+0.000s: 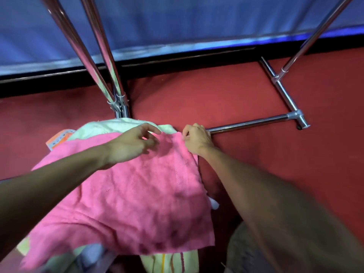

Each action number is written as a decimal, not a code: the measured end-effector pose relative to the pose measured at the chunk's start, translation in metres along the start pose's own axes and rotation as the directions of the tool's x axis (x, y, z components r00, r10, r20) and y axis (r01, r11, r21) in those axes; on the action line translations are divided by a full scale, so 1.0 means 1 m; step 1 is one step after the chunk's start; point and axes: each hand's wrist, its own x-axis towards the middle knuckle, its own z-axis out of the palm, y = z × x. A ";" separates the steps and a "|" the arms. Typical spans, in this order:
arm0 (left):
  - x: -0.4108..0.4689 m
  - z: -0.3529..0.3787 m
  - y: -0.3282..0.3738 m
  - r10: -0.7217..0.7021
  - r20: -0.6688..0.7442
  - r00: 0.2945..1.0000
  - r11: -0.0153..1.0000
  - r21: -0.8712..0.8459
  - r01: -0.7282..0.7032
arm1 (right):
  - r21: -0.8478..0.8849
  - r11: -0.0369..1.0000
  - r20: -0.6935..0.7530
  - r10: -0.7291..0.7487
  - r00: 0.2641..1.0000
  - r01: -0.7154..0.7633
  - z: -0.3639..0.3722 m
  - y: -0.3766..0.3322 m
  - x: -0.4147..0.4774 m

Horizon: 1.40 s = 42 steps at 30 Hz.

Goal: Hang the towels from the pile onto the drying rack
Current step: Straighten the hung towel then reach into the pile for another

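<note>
My right hand [197, 139] pinching far corner of pink terry towel [128, 203]; my left hand [134, 146] hovering over same far edge, fingers [150, 128] spread.

The top towel [128, 194] lies directly before you and covers most of the others. A second towel [122, 125] shows behind its far edge, a third towel [59, 137] at its left, and a fourth towel [169, 261] under its near edge. Your left hand [134, 144] is above the far edge, and your right hand [197, 139] pinches the far right corner. From there the low bar [246, 124] of the drying rack [120, 103] runs right along the floor [236, 91]. The rack's uprights stand behind the towels, before a hanging sheet [177, 20].
</note>
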 end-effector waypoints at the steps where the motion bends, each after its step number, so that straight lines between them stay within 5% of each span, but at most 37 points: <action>1: -0.005 0.000 0.004 0.015 -0.019 1.000 1.000 -0.012 -0.016 | 0.085 0.996 0.031 -0.033 0.999 0.030 -0.007 -0.007 -0.004; 9: -0.079 -0.030 0.054 0.231 -0.206 0.951 0.972 0.015 -0.233 | 0.344 0.867 0.169 -0.434 0.885 0.360 -0.113 -0.115 -0.057; 16: -0.186 -0.070 0.094 0.315 -0.314 0.895 0.922 -0.123 -0.368 | 0.539 0.690 0.033 -0.590 0.807 0.483 -0.193 -0.208 -0.149; 23: -0.261 -0.081 0.108 0.363 -0.506 0.782 0.857 -0.148 -0.493 | 0.481 0.635 -0.226 -0.576 0.785 0.604 -0.216 -0.259 -0.204; 30: -0.278 -0.074 0.100 0.476 -0.511 0.716 0.871 0.163 -0.463 | 0.587 0.498 -0.521 -0.371 0.769 0.638 -0.175 -0.269 -0.217; 33: -0.279 -0.081 0.105 0.495 -0.543 0.679 0.853 0.154 -0.499 | 0.632 0.449 -0.548 -0.316 0.774 0.631 -0.183 -0.270 -0.220; 36: -0.282 -0.087 0.105 0.491 -0.616 0.616 0.814 0.073 -0.577 | 0.665 0.465 -0.491 -0.319 0.811 0.585 -0.189 -0.269 -0.223; 39: -0.283 -0.084 0.109 0.504 -0.627 0.594 0.801 0.082 -0.593 | 0.849 0.385 -0.233 -0.343 0.910 0.362 -0.181 -0.264 -0.229; 42: -0.286 -0.083 0.113 0.484 -0.688 0.541 0.787 0.071 -0.613 | 0.815 0.471 -0.128 -0.423 0.897 0.338 -0.178 -0.265 -0.234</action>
